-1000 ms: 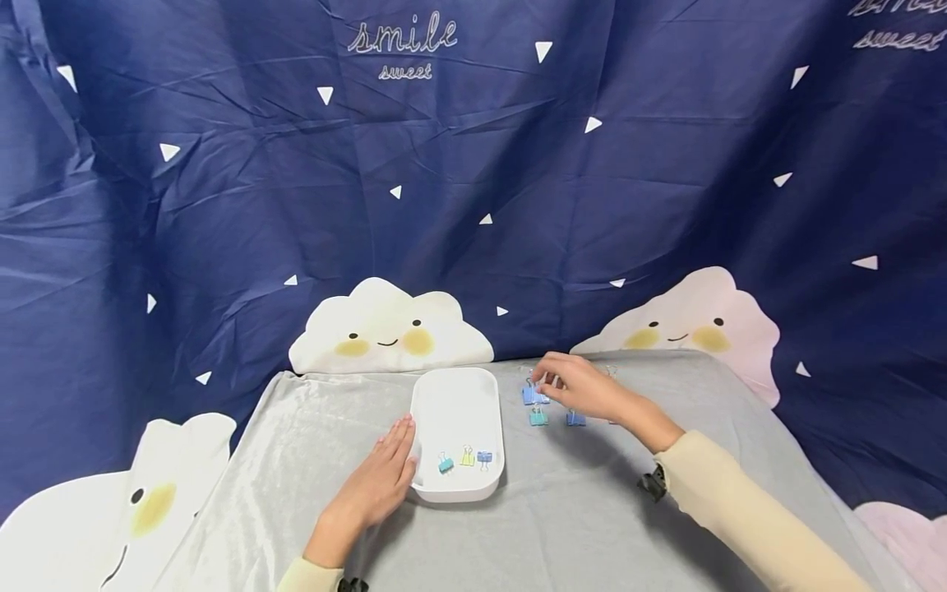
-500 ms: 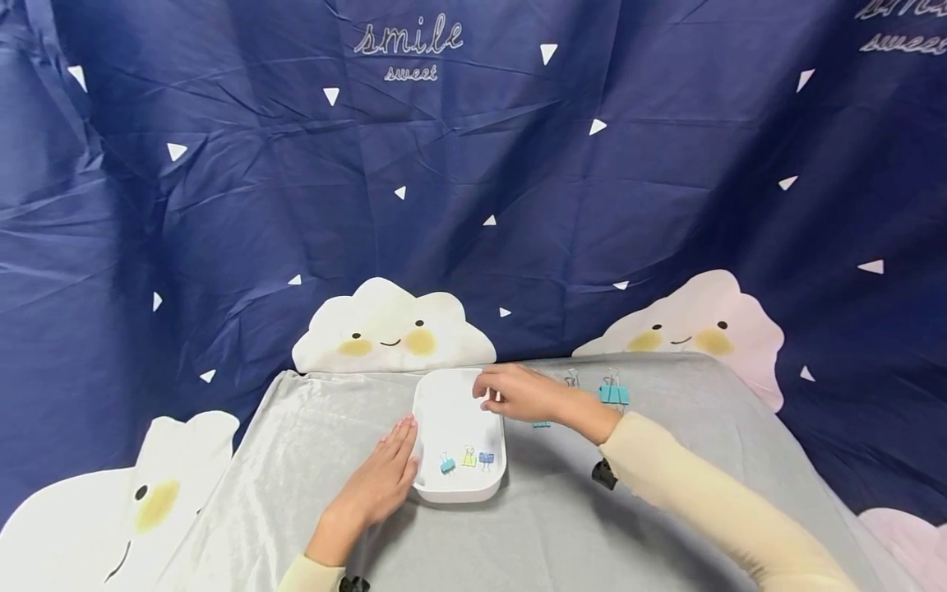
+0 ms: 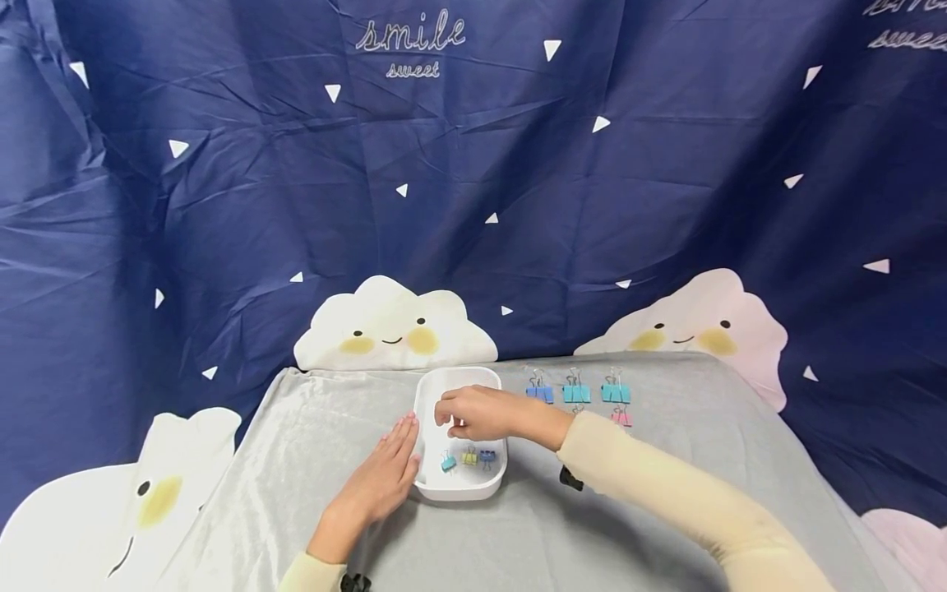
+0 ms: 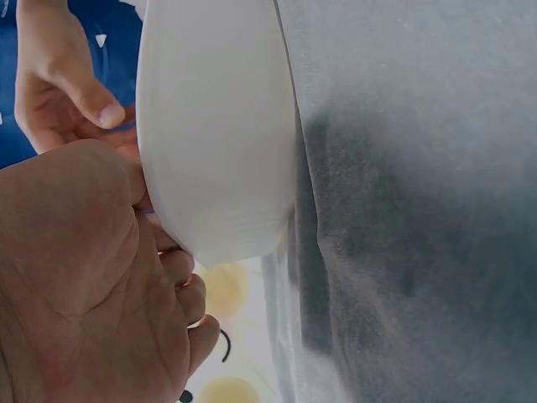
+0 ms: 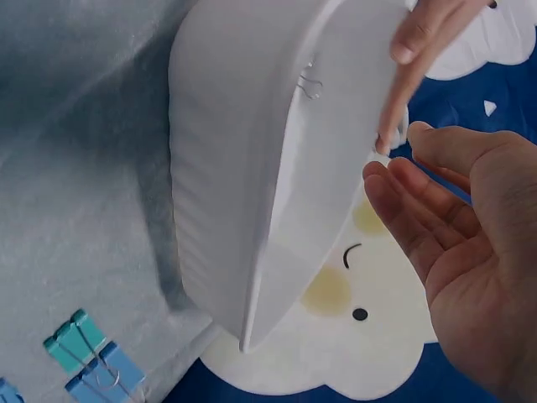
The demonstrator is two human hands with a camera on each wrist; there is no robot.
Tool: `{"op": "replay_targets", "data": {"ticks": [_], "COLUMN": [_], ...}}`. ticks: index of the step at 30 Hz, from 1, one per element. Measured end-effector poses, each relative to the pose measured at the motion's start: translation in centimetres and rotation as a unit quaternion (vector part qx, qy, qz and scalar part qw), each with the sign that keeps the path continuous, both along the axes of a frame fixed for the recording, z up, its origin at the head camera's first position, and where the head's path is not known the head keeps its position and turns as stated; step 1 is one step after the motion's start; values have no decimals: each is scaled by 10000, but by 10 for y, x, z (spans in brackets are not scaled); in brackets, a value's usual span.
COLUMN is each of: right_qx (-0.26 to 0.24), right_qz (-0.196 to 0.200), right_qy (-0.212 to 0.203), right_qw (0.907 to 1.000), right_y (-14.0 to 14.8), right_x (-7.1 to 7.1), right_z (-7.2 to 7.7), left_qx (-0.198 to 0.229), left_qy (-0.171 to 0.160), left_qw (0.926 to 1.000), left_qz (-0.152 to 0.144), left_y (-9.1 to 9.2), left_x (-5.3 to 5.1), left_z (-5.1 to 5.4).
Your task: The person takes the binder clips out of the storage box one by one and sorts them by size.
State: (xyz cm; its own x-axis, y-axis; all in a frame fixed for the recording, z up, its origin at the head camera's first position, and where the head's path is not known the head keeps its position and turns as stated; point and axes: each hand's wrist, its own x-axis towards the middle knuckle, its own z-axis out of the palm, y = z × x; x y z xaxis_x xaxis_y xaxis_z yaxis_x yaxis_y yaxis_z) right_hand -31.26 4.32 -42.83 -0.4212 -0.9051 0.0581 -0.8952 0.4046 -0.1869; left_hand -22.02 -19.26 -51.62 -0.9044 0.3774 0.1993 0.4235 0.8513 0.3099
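Note:
A white plastic tray (image 3: 460, 493) sits on the grey cloth. Inside its near end lie a teal binder clip (image 3: 448, 464), a yellow binder clip (image 3: 469, 457) and a blue binder clip (image 3: 487, 456). My left hand (image 3: 379, 477) rests straight fingers against the tray's left rim. Above the tray's middle hovers my right hand (image 3: 477, 413), its fingers loosely bent. In the right wrist view a gap shows between thumb and fingertips of the right hand (image 5: 470, 227), and no clip is visible there.
Right of the tray, a larger blue clip (image 3: 539, 395), two larger teal clips (image 3: 576, 393) and a pink clip (image 3: 621, 418) lie on the cloth. My right forearm hides some others. A dark blue curtain (image 3: 459, 164) hangs behind the table.
My right hand has moved left from the clips on the cloth to over the tray, uncovering the larger clips at the back. The left hand stays at the tray's rim.

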Motion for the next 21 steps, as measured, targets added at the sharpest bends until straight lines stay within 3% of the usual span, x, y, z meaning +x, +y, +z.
{"op": "replay_targets", "data": {"ticks": [8,13,17,21], "right_qx": [442,974,1367,1517], "right_qz": [39,-33,-102,-172], "right_qy": [1,78,109,-70], "right_qw": [9990,9952,9905,9883], "right_y": [-18,-24,-27,-29], "right_x": [6,9,11,12], "right_z": [-15,-30,-41,-48], "left_qx": [-16,-27,47,-84], "left_qy": [-227,62,-98,-90], "left_qw": [9997,10000,9999,9999], "left_qz": [32,-34,8,61], "left_y": [2,0,1,0], "left_x": [2,0,1,-1], "left_z": [7,2,5,1]}}
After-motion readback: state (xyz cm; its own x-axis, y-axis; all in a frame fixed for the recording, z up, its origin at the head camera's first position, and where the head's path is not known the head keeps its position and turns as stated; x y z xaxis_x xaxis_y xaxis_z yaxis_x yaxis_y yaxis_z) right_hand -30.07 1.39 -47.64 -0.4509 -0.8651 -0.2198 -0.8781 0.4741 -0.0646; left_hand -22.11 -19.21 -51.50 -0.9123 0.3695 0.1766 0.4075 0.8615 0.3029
